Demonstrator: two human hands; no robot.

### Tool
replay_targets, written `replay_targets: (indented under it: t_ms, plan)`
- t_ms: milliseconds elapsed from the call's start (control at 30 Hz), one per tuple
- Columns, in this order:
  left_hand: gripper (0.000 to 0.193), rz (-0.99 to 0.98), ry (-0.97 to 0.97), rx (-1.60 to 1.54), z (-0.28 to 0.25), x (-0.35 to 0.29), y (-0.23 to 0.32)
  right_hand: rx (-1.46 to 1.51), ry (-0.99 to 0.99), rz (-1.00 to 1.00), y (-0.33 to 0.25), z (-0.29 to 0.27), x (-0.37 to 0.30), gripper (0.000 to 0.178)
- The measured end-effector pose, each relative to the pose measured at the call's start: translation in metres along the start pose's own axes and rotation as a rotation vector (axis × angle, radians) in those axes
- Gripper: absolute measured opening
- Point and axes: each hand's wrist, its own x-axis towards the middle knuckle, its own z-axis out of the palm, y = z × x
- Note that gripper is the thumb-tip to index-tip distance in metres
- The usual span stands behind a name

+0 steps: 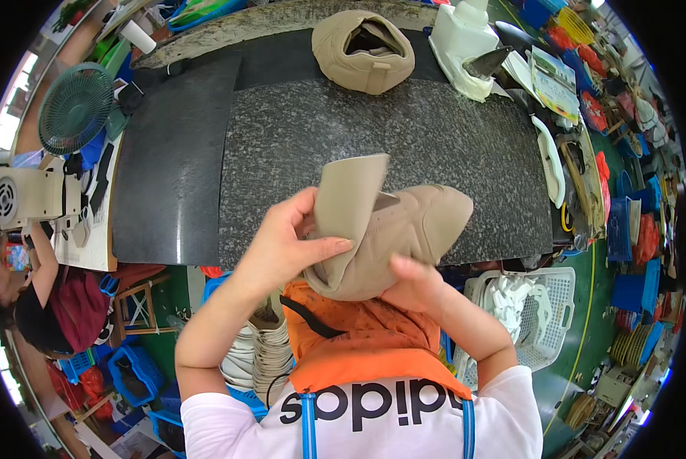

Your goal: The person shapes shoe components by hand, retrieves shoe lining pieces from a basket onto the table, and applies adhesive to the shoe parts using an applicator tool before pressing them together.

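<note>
In front of my chest I hold a soft beige piece that looks like a shoe upper (408, 233), with stitched panels and a rounded end pointing right. My left hand (285, 241) is closed on its left end. Between that thumb and fingers stands a smooth, curved beige flap (350, 191); whether it is joined to the upper I cannot tell. My right hand (415, 287) grips the near lower side, thumb on top, the other fingers largely hidden beneath. A similar beige upper (364, 52) rests at the table's far edge, its dark opening showing.
Beneath my hands lies a dark speckled tabletop (281, 145). A white bottle (461, 38) stands far right, near a white-handled tool (549, 161). A fan (75, 107) and a machine (33, 199) with a co-worker are left. A white basket (549, 321) sits right, below the table.
</note>
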Motion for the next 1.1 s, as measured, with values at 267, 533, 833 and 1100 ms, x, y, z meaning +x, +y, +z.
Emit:
replay_targets:
  t_ms: [267, 533, 833, 1100]
  plan:
    - [0.032, 0.049, 0.150, -0.340, 0.008, -0.007, -0.019, -0.058, 0.107, -0.088, -0.018, 0.022, 0.000, 0.062]
    - [0.030, 0.015, 0.135, -0.283, 0.028, 0.009, -0.031, -0.191, 0.166, -0.125, -0.041, 0.004, -0.004, 0.064]
    - [0.041, 0.040, 0.202, -0.378, 0.040, 0.012, -0.034, -0.789, 0.337, -0.272, -0.048, 0.030, -0.013, 0.049]
    - [0.032, -0.046, 0.038, 0.205, 0.023, 0.026, -0.018, -0.737, 0.340, -0.328, -0.034, 0.019, -0.011, 0.049]
